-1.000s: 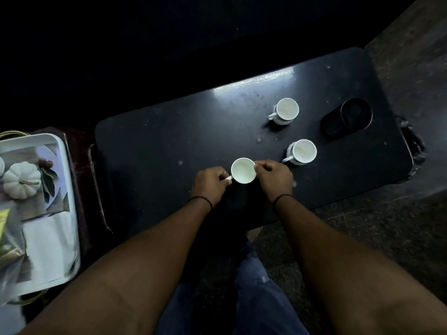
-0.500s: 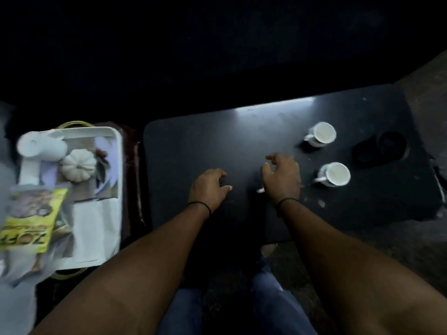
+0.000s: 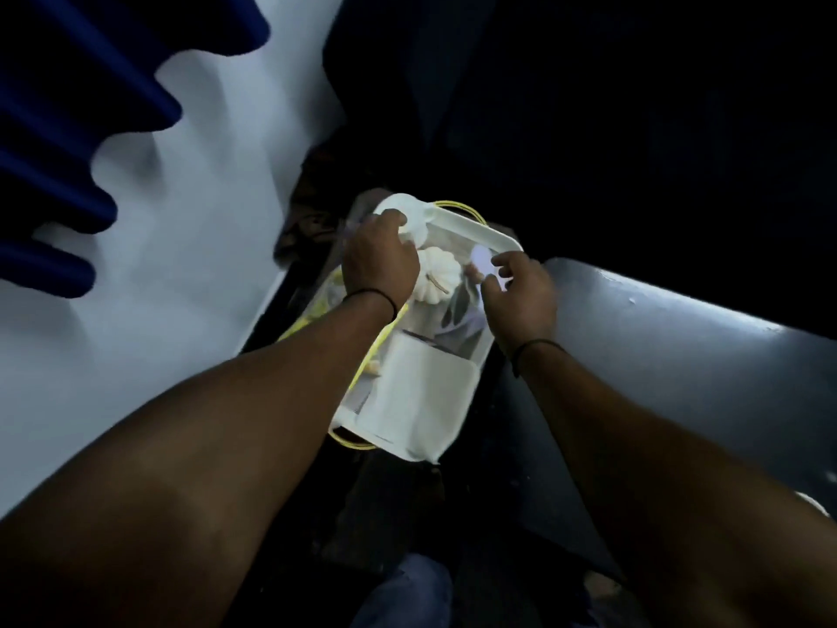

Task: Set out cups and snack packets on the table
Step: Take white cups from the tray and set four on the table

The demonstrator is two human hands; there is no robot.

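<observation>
A white tray [image 3: 471, 231] with yellow handles is seen from above, set on a dark stand beside the dark table [image 3: 679, 355], whose near left corner lies just to the tray's right. The left hand [image 3: 378, 260] is held over the tray's far left corner, its fingers curled round a white cup [image 3: 414, 215] that stands in that corner; the cup's rim shows past the knuckles, and the grip is read as a closed hold on the cup, though the fingertips themselves are hidden behind it. Just beside this hand, toward the middle of the tray, a small white pumpkin ornament [image 3: 437, 276] with ribbed sides is lying, partly covered by the back of the hand. The right hand [image 3: 521, 296] is held over the tray's far right edge with its fingers loosely bent and spread; whether anything is pinched between them cannot be told, since a pale blurred patch sits right at the fingertips. A thin black band is worn on each wrist. A strip of a yellow snack packet [image 3: 317, 312] can be made out along the tray's left edge, mostly hidden under the left forearm. The near half of the tray is covered by a printed white panel. At the right border of the view, on the table's near edge, a sliver of a second white cup [image 3: 815, 507] is visible. Blue trouser fabric is seen at the bottom.
</observation>
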